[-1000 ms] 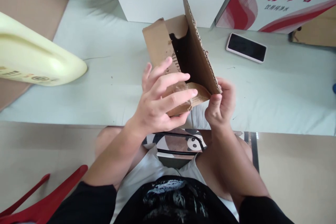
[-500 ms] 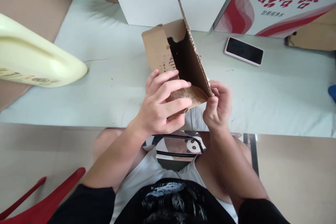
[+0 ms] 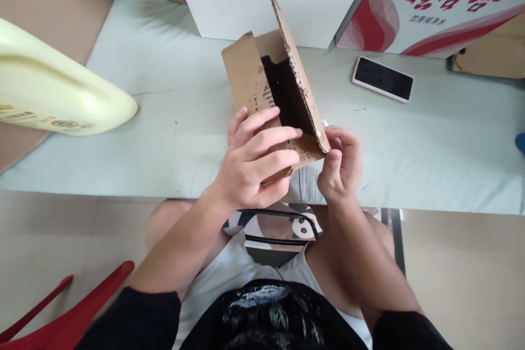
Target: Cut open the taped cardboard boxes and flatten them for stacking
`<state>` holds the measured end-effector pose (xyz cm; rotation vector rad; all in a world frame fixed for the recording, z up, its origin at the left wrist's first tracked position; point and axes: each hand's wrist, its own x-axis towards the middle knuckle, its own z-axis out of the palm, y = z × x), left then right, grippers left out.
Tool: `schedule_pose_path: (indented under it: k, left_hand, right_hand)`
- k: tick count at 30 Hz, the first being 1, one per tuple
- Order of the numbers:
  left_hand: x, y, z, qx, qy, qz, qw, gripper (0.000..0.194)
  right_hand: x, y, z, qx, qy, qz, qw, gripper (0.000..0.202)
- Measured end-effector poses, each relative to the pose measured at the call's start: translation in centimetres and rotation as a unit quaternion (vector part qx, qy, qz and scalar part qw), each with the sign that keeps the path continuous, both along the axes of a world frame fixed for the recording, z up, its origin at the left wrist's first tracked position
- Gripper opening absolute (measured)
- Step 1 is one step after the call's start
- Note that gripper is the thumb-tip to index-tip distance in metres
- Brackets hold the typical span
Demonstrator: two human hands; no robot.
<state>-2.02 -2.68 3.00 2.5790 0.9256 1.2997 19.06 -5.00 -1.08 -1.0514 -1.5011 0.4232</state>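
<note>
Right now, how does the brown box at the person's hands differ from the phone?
Look: the brown box is rough cardboard; the phone is black-faced with a pale rim.
Shape: the brown box is bulkier, hollow and open; the phone is slim and lies flat.
Handling: the left hand and right hand touch the brown box; neither touches the phone.
Both sit at a slant in the view.

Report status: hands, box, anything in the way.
Left hand spread on cardboard box, left side. Right hand at raised flap, near corner. Box open, interior dark. Phone lying off right, out of the way.
</note>
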Motion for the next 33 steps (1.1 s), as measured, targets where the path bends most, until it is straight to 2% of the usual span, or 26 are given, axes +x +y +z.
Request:
schedule_pose_path:
  k: [3,7,13,16,24,33]
  left_hand:
    - [0.1,0.1,-0.1,0.014,-0.019,-0.007,1.0,0.026]
    - [0.2,0.2,-0.4,0.008,-0.03,-0.008,0.999,0.048]
    - [0.3,0.1,-0.6,-0.019,0.009,0.023,1.0,0.069]
    - [0.4,0.1,-0.4,-0.018,0.008,0.017,1.0,0.075]
    - [0.7,-0.2,0.3,-0.011,0.018,0.031,0.999,0.069]
    - [0.5,-0.1,0.4,-0.016,0.021,0.016,1.0,0.066]
  right_hand:
    - [0.0,0.1,0.1,0.004,0.006,0.007,1.0,0.029]
    - [0.1,0.0,0.1,-0.009,0.01,0.014,1.0,0.028]
    - [0.2,-0.1,0.0,-0.017,0.004,0.009,1.0,0.029]
    - [0.4,0.0,0.1,-0.014,0.004,0.017,1.0,0.029]
    - [0.3,0.6,1.3,0.009,0.038,0.029,0.999,0.022]
    - [0.6,0.7,0.9,-0.007,0.033,0.013,0.999,0.023]
